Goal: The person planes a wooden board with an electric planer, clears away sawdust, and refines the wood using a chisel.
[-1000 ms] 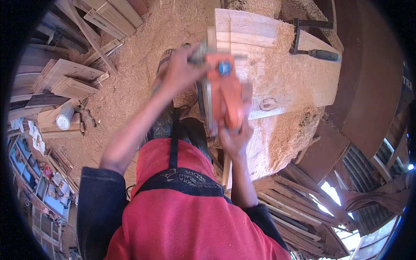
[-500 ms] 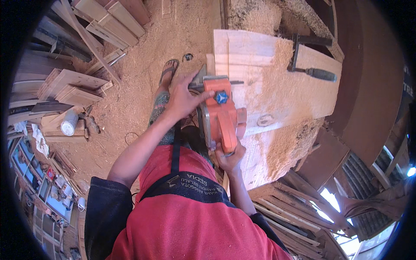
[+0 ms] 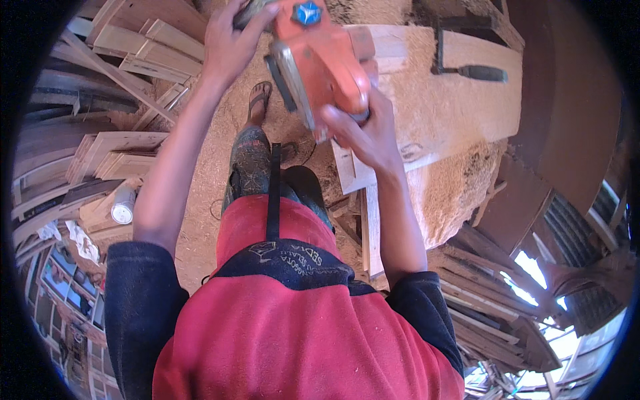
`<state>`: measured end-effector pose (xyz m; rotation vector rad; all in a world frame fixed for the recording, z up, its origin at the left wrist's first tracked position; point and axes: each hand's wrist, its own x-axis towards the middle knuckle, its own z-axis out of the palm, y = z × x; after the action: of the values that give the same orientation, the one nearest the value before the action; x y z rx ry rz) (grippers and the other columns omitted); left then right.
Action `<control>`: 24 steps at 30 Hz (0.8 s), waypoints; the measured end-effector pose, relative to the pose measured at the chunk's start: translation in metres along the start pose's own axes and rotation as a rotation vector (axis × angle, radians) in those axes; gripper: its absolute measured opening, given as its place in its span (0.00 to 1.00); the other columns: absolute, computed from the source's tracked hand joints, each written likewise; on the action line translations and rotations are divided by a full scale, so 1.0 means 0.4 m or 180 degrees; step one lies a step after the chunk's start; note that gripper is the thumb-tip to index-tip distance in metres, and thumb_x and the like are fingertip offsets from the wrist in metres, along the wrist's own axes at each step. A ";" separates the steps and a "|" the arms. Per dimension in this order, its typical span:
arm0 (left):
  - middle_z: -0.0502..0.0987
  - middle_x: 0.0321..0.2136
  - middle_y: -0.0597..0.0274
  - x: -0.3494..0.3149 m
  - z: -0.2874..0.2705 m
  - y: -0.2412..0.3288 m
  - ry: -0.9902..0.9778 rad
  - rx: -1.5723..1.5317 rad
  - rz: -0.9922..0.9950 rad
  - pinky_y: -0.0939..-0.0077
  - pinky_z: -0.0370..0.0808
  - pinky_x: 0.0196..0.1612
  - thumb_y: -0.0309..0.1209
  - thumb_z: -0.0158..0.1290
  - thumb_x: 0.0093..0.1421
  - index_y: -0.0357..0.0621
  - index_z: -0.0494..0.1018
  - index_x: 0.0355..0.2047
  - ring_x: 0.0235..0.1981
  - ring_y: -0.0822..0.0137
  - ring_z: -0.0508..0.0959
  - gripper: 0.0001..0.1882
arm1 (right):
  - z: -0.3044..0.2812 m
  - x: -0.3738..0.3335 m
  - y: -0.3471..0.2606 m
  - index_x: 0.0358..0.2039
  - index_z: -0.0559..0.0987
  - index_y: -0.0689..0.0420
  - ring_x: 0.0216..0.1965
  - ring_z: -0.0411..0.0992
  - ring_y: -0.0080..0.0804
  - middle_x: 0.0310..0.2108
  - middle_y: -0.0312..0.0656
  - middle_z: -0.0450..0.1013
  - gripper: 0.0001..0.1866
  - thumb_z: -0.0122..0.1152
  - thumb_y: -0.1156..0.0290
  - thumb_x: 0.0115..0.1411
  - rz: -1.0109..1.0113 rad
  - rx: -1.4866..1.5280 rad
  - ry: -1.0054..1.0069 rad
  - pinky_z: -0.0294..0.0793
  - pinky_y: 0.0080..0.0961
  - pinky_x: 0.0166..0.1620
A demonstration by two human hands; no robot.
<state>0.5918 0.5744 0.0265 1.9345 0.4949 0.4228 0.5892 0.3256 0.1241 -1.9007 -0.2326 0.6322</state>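
At top centre of the frame, the orange planer (image 3: 312, 59) slants upper left to lower right, left hand (image 3: 229, 41) holding its front end, right hand (image 3: 371, 137), nearer the board (image 3: 460, 110) at right, wrapped round its rear handle (image 3: 345, 75).

Daylight glares through gaps (image 3: 531, 268) at right, the orange planer (image 3: 323, 57) slightly blurred, dark edges curving.
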 end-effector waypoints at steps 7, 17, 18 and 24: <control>0.74 0.49 0.41 -0.470 0.016 0.214 -0.1382 -0.0671 -0.0377 0.59 0.65 0.59 0.50 0.47 0.66 0.34 0.66 0.60 0.52 0.49 0.73 0.33 | -0.142 -0.594 0.125 0.41 0.78 0.62 0.28 0.72 0.20 0.31 0.36 0.76 0.16 0.65 0.71 0.52 0.0865 -0.0032 0.0778 0.74 0.22 0.31; 0.78 0.48 0.45 -0.775 0.099 0.104 -0.2113 -0.0223 -0.0098 0.66 0.65 0.61 0.45 0.41 0.72 0.32 0.75 0.50 0.55 0.53 0.74 0.26 | -0.175 -1.265 0.345 0.36 0.73 0.62 0.15 0.68 0.22 0.21 0.37 0.70 0.04 0.57 0.78 0.60 0.1479 0.1024 0.3760 0.68 0.21 0.17; 0.78 0.48 0.47 -0.791 0.094 0.096 -0.2077 -0.0252 -0.0327 0.66 0.65 0.61 0.46 0.41 0.72 0.32 0.75 0.50 0.55 0.54 0.74 0.27 | -0.186 -1.295 0.385 0.36 0.73 0.60 0.14 0.67 0.22 0.19 0.36 0.69 0.04 0.57 0.78 0.60 0.1299 0.1074 0.3904 0.67 0.22 0.16; 0.79 0.48 0.47 -0.830 0.070 0.096 -0.2196 0.0036 -0.0491 0.67 0.67 0.59 0.46 0.40 0.73 0.32 0.76 0.48 0.53 0.59 0.76 0.27 | -0.325 -1.380 0.645 0.33 0.74 0.60 0.14 0.68 0.23 0.17 0.35 0.68 0.05 0.61 0.76 0.56 0.1193 -0.0661 0.4712 0.67 0.23 0.16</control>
<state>0.3288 0.3666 0.0279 1.8899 0.1861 -0.3472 0.1608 -0.1265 0.1052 -2.1366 1.0394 -0.6859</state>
